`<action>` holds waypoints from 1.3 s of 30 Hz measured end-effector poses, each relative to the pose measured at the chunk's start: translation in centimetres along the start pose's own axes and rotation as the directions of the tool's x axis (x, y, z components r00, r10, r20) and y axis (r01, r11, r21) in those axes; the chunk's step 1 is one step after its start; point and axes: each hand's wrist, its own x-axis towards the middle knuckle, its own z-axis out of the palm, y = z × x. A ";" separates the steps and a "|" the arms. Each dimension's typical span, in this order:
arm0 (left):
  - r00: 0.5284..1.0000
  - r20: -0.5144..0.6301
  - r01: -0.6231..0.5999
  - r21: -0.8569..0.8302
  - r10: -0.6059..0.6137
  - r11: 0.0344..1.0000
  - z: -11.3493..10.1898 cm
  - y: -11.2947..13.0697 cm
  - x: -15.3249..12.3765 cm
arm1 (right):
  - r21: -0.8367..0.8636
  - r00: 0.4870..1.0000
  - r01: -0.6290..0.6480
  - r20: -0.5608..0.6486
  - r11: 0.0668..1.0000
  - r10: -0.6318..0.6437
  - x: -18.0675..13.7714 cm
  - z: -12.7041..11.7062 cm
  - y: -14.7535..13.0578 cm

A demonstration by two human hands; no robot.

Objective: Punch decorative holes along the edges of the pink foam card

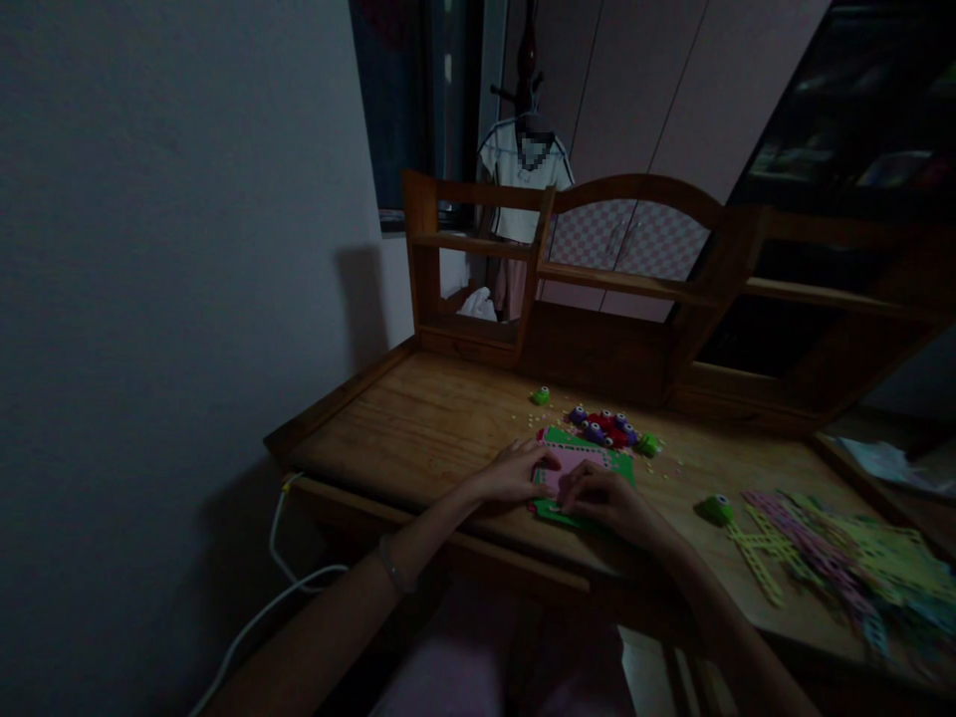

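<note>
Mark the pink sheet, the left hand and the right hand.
Pink sheet [575, 456], head view: upper middle.
Left hand [518, 472], head view: back of the hand.
Right hand [610, 500], head view: back of the hand.

Pink sheet [580, 459] lying flat over green sheet [622, 466].

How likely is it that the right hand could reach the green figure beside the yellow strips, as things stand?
Probably yes: only tabletop shows between the right hand and the green figure, though that hand is at the pink card.
</note>
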 end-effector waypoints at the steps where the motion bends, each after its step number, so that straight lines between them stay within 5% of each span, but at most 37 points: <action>1: 1.000 0.003 0.004 -0.001 -0.004 1.000 0.0 0.0 0.0 | 0.003 1.000 -0.010 0.012 1.000 0.010 -0.3 -0.2 -0.2; 14: 0.990 0.030 -0.139 -0.047 0.141 0.989 0.1 -0.4 -0.2 | -0.008 0.994 -0.059 0.096 0.998 0.059 -1.1 -1.9 -0.4; 21: 0.993 0.041 -0.109 -0.011 0.109 0.994 0.3 -0.5 -0.1 | 0.024 1.000 0.017 -0.005 1.000 -0.017 -0.2 -0.9 0.6; 30: 0.991 0.043 -0.128 -0.010 0.128 0.992 0.4 -0.6 -0.1 | -0.016 0.998 -0.030 0.052 0.999 0.031 -3.1 -2.8 0.5; 39: 0.978 0.135 -0.184 0.190 0.160 0.964 0.7 -0.6 -0.1 | -0.067 0.996 -0.014 0.086 0.998 0.020 -1.7 -2.9 0.3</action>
